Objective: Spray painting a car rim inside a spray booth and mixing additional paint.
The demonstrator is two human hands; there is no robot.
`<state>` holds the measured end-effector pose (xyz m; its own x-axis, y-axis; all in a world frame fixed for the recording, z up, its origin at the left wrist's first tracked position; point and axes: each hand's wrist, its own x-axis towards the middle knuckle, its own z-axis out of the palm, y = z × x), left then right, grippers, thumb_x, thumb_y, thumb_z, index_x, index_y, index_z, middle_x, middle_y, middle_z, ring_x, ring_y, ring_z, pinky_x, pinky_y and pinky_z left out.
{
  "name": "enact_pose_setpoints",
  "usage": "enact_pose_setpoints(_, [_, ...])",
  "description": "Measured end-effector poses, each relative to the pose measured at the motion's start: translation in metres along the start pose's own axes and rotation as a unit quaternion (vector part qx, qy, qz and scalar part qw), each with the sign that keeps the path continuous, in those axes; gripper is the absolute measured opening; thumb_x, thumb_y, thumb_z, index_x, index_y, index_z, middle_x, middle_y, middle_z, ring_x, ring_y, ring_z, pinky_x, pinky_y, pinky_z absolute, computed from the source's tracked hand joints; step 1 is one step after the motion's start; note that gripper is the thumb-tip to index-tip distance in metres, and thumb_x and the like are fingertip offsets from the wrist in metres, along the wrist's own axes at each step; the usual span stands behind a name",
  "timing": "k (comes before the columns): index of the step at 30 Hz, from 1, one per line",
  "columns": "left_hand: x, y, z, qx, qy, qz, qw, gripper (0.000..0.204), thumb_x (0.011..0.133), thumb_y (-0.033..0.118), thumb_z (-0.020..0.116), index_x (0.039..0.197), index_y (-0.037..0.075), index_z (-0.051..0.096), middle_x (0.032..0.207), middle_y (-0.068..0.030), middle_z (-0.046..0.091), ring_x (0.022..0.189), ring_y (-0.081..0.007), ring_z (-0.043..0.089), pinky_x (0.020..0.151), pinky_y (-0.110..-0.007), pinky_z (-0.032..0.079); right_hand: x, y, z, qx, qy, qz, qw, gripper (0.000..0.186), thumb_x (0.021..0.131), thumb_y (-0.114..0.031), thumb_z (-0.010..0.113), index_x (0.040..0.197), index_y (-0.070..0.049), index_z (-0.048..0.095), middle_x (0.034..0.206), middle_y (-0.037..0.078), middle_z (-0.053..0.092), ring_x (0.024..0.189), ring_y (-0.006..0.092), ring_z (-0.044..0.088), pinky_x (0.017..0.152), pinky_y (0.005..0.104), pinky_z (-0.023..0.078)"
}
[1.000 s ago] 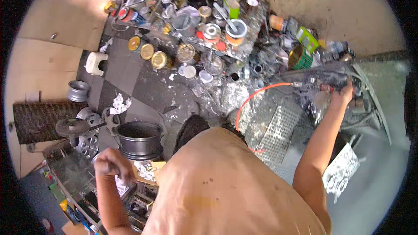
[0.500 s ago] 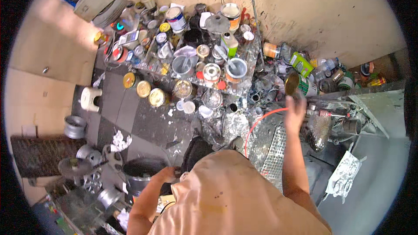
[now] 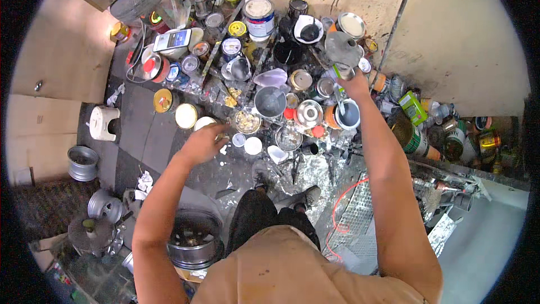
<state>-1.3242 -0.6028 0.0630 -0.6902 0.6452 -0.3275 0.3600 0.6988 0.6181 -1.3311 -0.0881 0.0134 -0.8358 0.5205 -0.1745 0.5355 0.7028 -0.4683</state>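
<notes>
My right hand is at the right side of the cluttered workbench, its fingers closed round a green can that is mostly hidden behind them. Just below that hand stands a tub of grey paint with a stirring stick leaning in it. My left hand hovers empty, fingers loosely spread, over the near left edge. Close to it are an open tin with a pale lid and a tin with crusted yellowish contents. A grey mixing cup stands between the two hands.
Behind stand a large paint can and a phone. Piled cans and a green box lie at right. A red hose curves over the floor. Wheel rims and a white stool are at left.
My right hand has moved from the cans at the right up to the green can on the bench. My left hand has come forward from my side. The view has shifted.
</notes>
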Motion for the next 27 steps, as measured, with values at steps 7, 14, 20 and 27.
enact_pose_setpoints(7, [0.1,0.014,0.022,0.068,0.116,0.026,0.991,0.039,0.086,0.011,0.064,0.125,0.009,0.065,0.135,-0.0187,0.058,0.127,-0.0373,0.054,0.104,-0.045,0.047,-0.034,0.008,-0.052,0.04,0.129,0.038,0.99,0.066,0.072,-0.033,0.084,0.122,0.005,0.06,0.102,0.025,0.072,0.098,0.0394,0.07,0.09,0.0448,0.053])
enact_pose_setpoints(14, [0.19,0.013,0.033,0.203,0.096,0.049,0.973,0.043,0.085,0.007,0.058,0.126,0.015,0.067,0.143,-0.0081,0.05,0.129,-0.0343,0.05,0.103,-0.053,0.046,-0.203,0.031,-0.186,0.095,0.265,-0.043,0.959,0.059,0.079,-0.013,0.08,0.129,0.006,0.056,0.122,0.017,0.065,0.11,0.0234,0.062,0.098,0.0366,0.048])
enact_pose_setpoints(20, [0.2,0.009,-0.001,0.22,0.209,0.128,0.944,0.043,0.074,0.001,0.066,0.117,0.003,0.069,0.121,-0.0188,0.067,0.112,-0.0359,0.064,0.099,-0.043,0.052,-0.415,0.08,-0.245,0.312,0.32,0.143,0.883,0.059,0.078,-0.012,0.08,0.129,0.004,0.057,0.12,0.01,0.065,0.109,0.0189,0.061,0.099,0.0317,0.045])
enact_pose_setpoints(27, [0.099,0.136,-0.058,0.255,0.246,0.236,0.905,0.017,0.081,0.001,0.065,0.096,-0.002,0.073,0.102,-0.0172,0.071,0.099,-0.0365,0.064,0.092,-0.045,0.05,-0.554,0.133,-0.255,0.387,0.55,0.223,0.706,0.059,0.081,-0.004,0.075,0.136,0.006,0.054,0.12,0.014,0.064,0.108,0.0221,0.063,0.099,0.034,0.048])
